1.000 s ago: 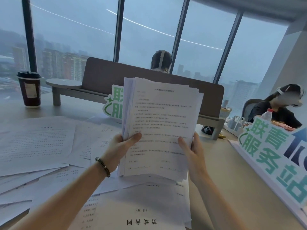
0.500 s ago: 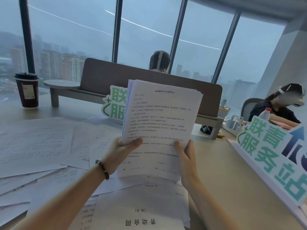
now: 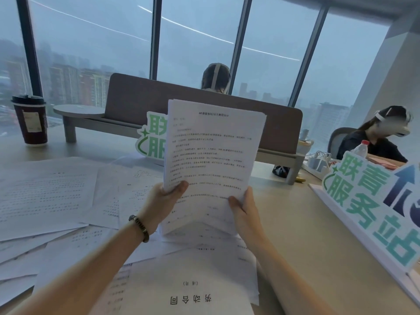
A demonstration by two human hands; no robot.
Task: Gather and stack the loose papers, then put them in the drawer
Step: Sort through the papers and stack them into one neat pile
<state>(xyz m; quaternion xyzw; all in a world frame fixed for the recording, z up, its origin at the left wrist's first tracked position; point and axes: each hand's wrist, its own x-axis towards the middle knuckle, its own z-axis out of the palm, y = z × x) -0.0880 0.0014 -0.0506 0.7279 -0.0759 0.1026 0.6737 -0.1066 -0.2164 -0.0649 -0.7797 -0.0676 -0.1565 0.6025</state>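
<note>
I hold a thick stack of printed white papers (image 3: 211, 151) upright in front of me, its lower edge standing on sheets lying on the desk. My left hand (image 3: 164, 201), with a bead bracelet on the wrist, grips the stack's left edge, thumb on the front page. My right hand (image 3: 245, 210) grips the right edge the same way. Several loose papers (image 3: 47, 196) lie spread over the desk to the left, and more sheets (image 3: 181, 280) lie just below the stack. No drawer is in view.
A dark coffee cup (image 3: 30, 120) stands far left on the desk (image 3: 302, 223). A brown divider screen (image 3: 141, 103) runs across the back. Green-and-white signs stand behind the stack (image 3: 150, 137) and along the right edge (image 3: 375, 205). Two people sit beyond.
The stack's edges have been squared up; the sheets fan out less than a second ago. Both hands keep their grip at its sides.
</note>
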